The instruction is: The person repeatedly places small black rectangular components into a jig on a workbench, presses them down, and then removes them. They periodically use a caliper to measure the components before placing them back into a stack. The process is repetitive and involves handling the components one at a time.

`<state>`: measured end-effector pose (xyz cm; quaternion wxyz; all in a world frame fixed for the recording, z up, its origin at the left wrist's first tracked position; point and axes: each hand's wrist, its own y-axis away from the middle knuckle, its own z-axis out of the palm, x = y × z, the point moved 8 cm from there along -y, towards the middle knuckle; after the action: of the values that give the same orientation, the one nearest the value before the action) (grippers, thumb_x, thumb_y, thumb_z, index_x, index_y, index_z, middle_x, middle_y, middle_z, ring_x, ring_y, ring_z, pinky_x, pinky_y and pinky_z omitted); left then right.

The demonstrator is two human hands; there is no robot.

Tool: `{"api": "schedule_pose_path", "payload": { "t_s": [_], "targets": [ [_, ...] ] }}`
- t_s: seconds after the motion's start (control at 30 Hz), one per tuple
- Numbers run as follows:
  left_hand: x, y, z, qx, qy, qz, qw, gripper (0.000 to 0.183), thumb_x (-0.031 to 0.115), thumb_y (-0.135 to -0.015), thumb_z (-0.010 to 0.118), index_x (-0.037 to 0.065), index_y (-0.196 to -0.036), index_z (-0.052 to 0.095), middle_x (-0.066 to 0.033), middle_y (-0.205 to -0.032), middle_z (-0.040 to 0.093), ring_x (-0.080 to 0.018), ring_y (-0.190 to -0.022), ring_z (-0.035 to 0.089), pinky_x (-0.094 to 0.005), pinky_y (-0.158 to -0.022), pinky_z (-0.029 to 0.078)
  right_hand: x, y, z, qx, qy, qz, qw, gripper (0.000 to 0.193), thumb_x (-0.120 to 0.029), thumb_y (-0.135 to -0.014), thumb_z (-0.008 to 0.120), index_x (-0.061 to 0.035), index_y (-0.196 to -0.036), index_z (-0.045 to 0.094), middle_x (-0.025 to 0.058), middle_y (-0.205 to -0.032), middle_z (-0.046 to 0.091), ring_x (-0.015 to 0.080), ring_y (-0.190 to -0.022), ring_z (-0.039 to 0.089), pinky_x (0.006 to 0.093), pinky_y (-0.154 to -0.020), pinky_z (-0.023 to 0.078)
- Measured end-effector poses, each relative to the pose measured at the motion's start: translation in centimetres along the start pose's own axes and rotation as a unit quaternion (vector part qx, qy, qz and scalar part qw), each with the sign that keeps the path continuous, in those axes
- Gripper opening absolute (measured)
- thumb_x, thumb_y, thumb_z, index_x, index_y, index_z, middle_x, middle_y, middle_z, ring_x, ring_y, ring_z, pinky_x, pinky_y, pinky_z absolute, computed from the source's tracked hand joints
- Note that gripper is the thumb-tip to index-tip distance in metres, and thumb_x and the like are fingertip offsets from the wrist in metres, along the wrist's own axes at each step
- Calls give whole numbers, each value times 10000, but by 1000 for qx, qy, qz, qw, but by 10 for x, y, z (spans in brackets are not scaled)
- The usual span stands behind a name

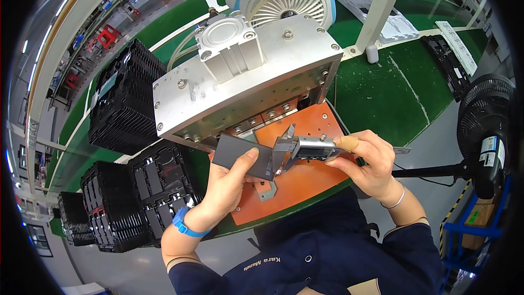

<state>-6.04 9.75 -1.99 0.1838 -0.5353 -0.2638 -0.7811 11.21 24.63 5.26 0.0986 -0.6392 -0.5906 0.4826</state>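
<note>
A flat, dark grey rectangular plate [232,152] is gripped by my left hand [229,180], thumb on top and fingers hidden beneath. My right hand [368,161] holds a digital caliper [314,148] with a small display, its thumb and fingers pinching the body. The caliper's jaws are at the plate's right edge; whether they touch it I cannot tell. Both hands are over an orange board [305,191] with holes and screws. Behind it stands a metal press fixture [256,93] with a silver pneumatic cylinder [229,43] on top.
Stacks of black plastic trays [125,98] stand at the left, with more trays [164,180] nearer. A white round fan [289,3] sits behind the fixture. At the right are a black fan [488,114], a metal frame post [382,8] and a small white case [372,54].
</note>
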Motion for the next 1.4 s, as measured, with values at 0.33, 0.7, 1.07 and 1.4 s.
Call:
{"api": "schedule_pose_path", "payload": {
  "t_s": [0.33,0.7,1.07,1.4],
  "targets": [
    [6,3,7,-13,9,1,1000,252,167,-973,513,-49,-1091,564,-167,-970,683,-244,-838,706,-313,-655,591,15,4,-18,3,-20,111,994,332,-71,-693,811,-42,-995,674,61,-868,677,116,-646,580,226,-496,434],
    [7,3,8,-5,-20,14,1000,294,223,-938,561,-47,-1056,552,-202,-928,678,-266,-834,710,-317,-662,601,211,65,-81,43,216,292,931,391,-210,-710,812,-67,-1050,679,57,-724,589,174,-621,552,304,-608,454],
    [5,7,3,14,-38,61,997,267,212,-937,591,-31,-1044,568,-166,-912,685,-216,-781,707,-266,-622,586,128,27,-39,54,295,182,936,414,-189,-720,787,-93,-1099,649,101,-1135,570,298,-1112,476,399,-916,393],
    [7,8,6,6,-10,84,996,235,206,-952,593,-12,-1038,613,-93,-904,675,-151,-742,661,-267,-624,547,18,-5,89,-276,-408,366,789,212,-179,-834,736,20,-907,717,20,-708,654,33,-592,553,183,-537,426]
  ]
}}
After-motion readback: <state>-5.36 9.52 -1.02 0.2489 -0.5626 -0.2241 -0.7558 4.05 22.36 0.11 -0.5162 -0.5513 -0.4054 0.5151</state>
